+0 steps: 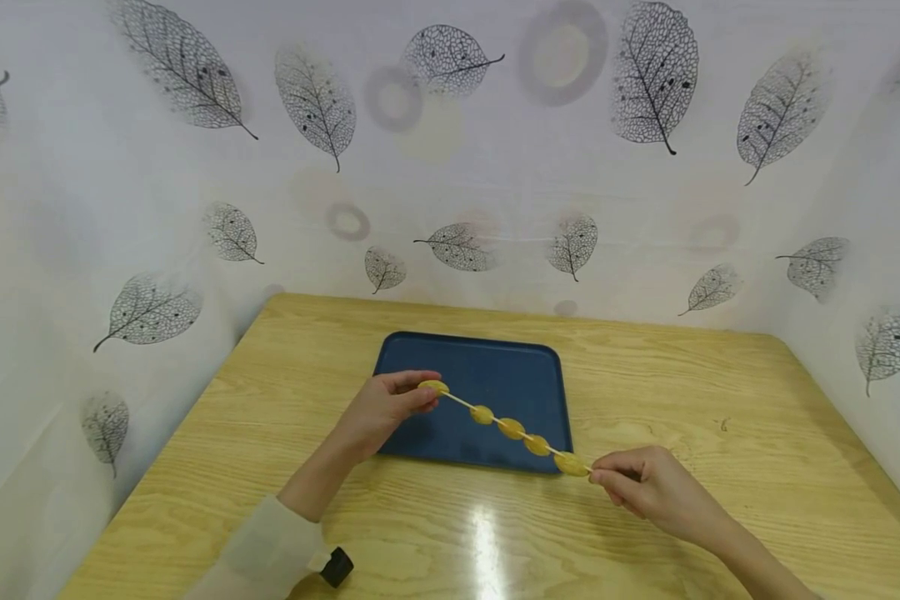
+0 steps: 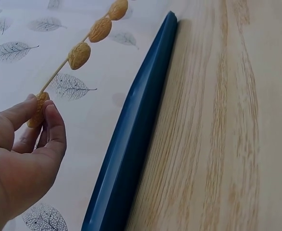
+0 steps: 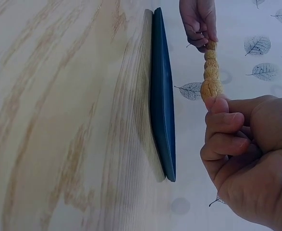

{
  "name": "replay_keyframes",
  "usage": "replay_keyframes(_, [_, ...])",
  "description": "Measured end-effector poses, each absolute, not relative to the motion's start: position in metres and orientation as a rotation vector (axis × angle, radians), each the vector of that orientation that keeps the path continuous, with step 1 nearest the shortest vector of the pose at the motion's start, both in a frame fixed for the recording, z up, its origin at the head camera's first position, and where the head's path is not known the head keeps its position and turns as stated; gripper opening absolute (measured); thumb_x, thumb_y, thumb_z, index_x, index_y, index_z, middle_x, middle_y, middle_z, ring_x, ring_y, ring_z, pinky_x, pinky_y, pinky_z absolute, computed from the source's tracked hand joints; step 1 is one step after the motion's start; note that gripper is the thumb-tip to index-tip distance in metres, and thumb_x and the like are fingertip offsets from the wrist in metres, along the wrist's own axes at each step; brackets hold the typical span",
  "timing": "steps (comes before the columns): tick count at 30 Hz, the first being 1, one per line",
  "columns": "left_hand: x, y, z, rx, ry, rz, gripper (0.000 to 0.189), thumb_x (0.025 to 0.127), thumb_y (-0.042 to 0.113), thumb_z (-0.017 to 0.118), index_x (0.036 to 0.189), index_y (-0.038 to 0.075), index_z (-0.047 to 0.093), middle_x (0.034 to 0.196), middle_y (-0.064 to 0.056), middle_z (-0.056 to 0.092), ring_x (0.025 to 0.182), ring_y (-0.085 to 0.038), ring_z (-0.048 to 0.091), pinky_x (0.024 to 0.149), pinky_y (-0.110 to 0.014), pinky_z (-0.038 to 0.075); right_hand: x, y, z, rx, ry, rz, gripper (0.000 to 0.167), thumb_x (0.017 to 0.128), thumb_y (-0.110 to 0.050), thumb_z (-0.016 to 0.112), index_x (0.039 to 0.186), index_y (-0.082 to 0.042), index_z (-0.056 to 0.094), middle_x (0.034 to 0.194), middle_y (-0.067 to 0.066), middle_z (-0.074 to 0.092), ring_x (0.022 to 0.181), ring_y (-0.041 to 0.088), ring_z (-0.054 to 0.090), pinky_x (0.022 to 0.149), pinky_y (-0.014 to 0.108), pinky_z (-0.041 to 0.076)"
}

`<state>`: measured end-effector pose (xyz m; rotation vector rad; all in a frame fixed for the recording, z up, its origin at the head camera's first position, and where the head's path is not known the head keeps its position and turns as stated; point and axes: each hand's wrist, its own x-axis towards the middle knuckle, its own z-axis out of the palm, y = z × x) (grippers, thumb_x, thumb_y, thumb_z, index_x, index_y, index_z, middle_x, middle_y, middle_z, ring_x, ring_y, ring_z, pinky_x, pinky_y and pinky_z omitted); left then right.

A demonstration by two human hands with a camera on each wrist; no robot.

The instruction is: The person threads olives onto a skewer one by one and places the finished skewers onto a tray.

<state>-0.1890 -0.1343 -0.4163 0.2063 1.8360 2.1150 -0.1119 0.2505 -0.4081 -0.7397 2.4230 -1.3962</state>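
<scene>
A thin skewer [image 1: 459,401] strung with several golden, wrinkled oval pieces [image 1: 512,428] is held up above the table, sloping down to the right. My left hand [image 1: 371,417] pinches the piece at its far left end between thumb and fingers; a bare length of stick separates that piece from the others. At the opposite end, my right hand [image 1: 663,492] pinches the stick's tip, just past the last oval piece [image 3: 211,88]. Below the skewer lies a dark blue rectangular tray [image 1: 487,362], partly hidden by the left hand. What the oval pieces are is unclear.
The wooden table [image 1: 682,392] carries the tray near its middle. A white cloth [image 1: 450,175] printed with grey leaves hangs behind the table and along both sides. A small black object [image 1: 337,567] sits at the left sleeve's cuff.
</scene>
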Motion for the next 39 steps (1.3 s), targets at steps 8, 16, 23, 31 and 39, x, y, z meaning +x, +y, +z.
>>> replay_keyframes(8, [-0.187, -0.131, -0.419, 0.186, 1.795, 2.159, 0.041, 0.104, 0.000, 0.060, 0.141, -0.016, 0.052, 0.112, -0.004, 0.073, 0.102, -0.016, 0.071, 0.094, -0.027, 0.058, -0.111, 0.248, -0.406, -0.738, 2.450, -1.372, 0.017, 0.105, -0.009, 0.062, 0.095, -0.005, 0.075, 0.061, -0.009, 0.053, 0.044, -0.002, 0.033, 0.037, 0.022, 0.035])
replay_keyframes(16, [-0.187, -0.131, -0.421, 0.208, 1.807, 2.144, 0.041, 0.104, 0.003, 0.061, 0.142, -0.012, 0.054, 0.117, -0.005, 0.073, 0.108, -0.020, 0.070, 0.095, -0.028, 0.058, -0.111, 0.245, -0.406, -0.760, 2.467, -1.359, 0.021, 0.104, -0.009, 0.062, 0.087, -0.008, 0.073, 0.059, -0.011, 0.048, 0.045, -0.003, 0.030, 0.038, 0.021, 0.034])
replay_keyframes(23, [-0.188, -0.126, -0.420, 0.133, 1.686, 2.275, 0.040, 0.105, 0.002, 0.060, 0.143, -0.009, 0.054, 0.107, 0.000, 0.068, 0.099, -0.016, 0.067, 0.101, -0.033, 0.055, -0.112, 0.241, -0.407, -0.744, 2.514, -1.361, 0.020, 0.104, -0.011, 0.063, 0.087, -0.009, 0.072, 0.060, -0.012, 0.049, 0.046, -0.004, 0.032, 0.038, 0.020, 0.034])
replay_keyframes(31, [-0.188, -0.124, -0.417, 0.066, 1.507, 2.376, 0.043, 0.106, -0.002, 0.054, 0.148, -0.012, 0.046, 0.107, 0.001, 0.068, 0.098, -0.012, 0.066, 0.092, -0.021, 0.056, -0.112, 0.240, -0.406, -0.706, 2.504, -1.379, 0.021, 0.105, -0.012, 0.062, 0.087, -0.008, 0.072, 0.060, -0.008, 0.051, 0.045, -0.003, 0.032, 0.038, 0.021, 0.036])
replay_keyframes(39, [-0.188, -0.123, -0.418, 0.104, 1.424, 2.430, 0.033, 0.107, -0.001, 0.053, 0.139, -0.006, 0.058, 0.112, -0.005, 0.071, 0.098, -0.014, 0.070, 0.090, -0.023, 0.058, -0.113, 0.239, -0.406, -0.716, 2.507, -1.385, 0.022, 0.105, -0.012, 0.062, 0.084, -0.009, 0.070, 0.060, -0.008, 0.050, 0.045, -0.002, 0.033, 0.039, 0.022, 0.036])
